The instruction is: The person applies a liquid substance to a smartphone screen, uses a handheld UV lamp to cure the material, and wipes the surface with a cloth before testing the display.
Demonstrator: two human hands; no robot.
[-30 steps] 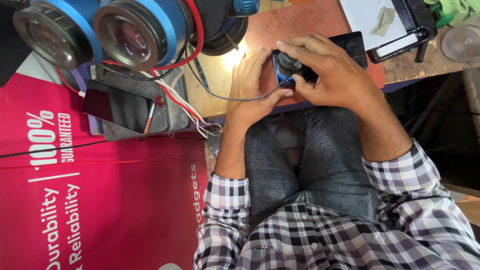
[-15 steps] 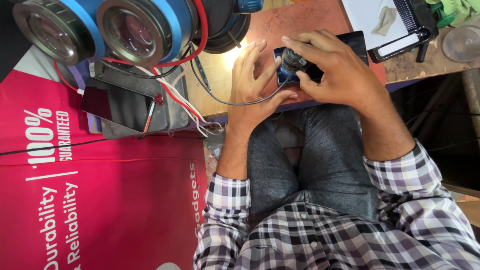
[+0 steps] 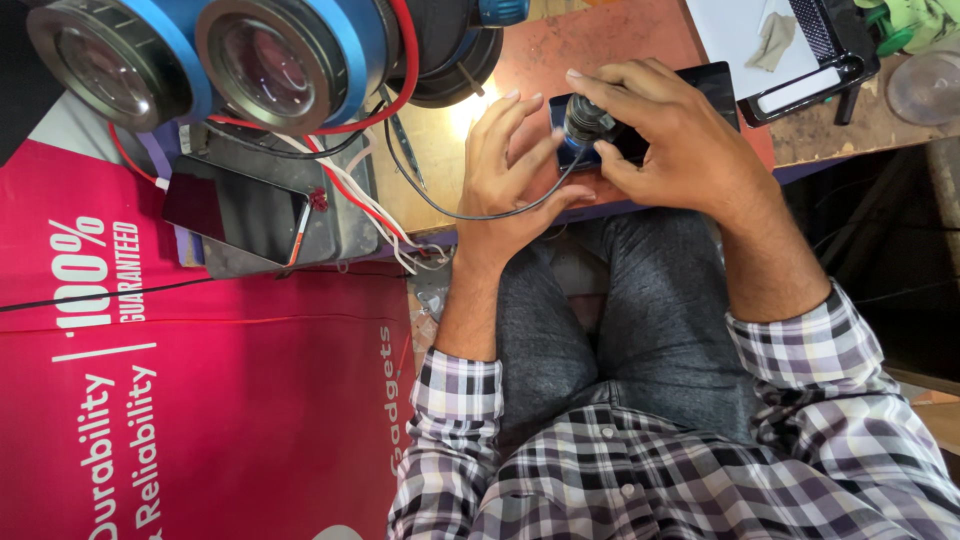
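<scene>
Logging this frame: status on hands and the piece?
Right hand grips small dark cylinder over phone. Left hand steadies it. Black cable trails beneath; nothing blocking.

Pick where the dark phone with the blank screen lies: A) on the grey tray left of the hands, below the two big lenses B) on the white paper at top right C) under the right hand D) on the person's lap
A: the dark phone lies flat on the grey tray below the two large blue-ringed lenses, well left of the left hand and the right hand.
</scene>
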